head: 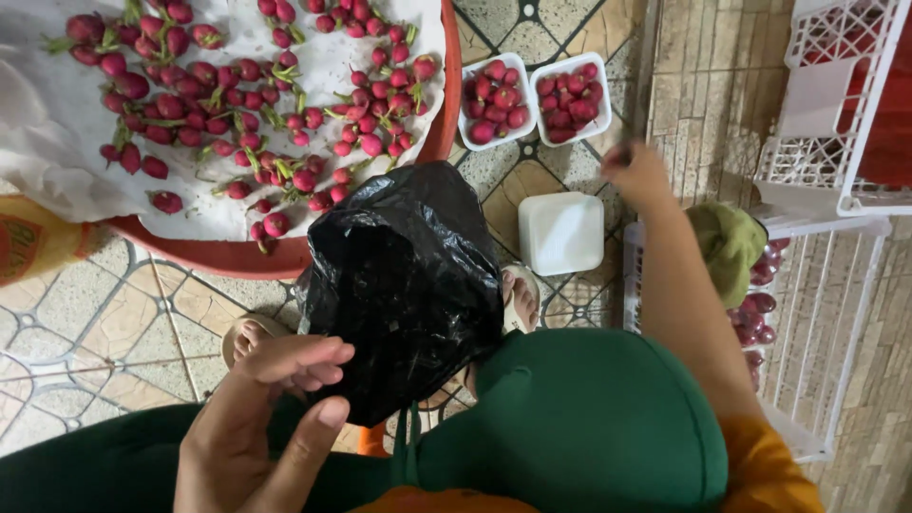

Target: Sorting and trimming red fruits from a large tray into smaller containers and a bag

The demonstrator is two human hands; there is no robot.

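Count with me: two small white trays (532, 100) filled with red radishes sit at your one o'clock, side by side and touching, just beside the rim of one big red basin (446, 114). That basin is lined with white cloth (47, 142) and strewn with loose red radishes (218, 104), far too many to count. One empty white tray (560, 233) lies upside down on the tiled floor (95, 323), just below the filled pair. One black plastic bag (404, 285) sits dead centre, over your knees in green. Two white crates are off at three o'clock: one upper crate (836, 114) and one lower crate (807, 332) with more radishes and an olive-green cloth (727, 247) in it.

Now the fingers. Your left hand (256, 427), at seven o'clock, is loosely curled, thumb raised, fingertips (323, 361) touching the bag's lower left edge; whether they pinch it, you can't tell from here. Your right hand (636, 171) stretches out to two o'clock, blurred, just right of the filled trays; its fingers look bunched, and I cannot tell if they hold anything.
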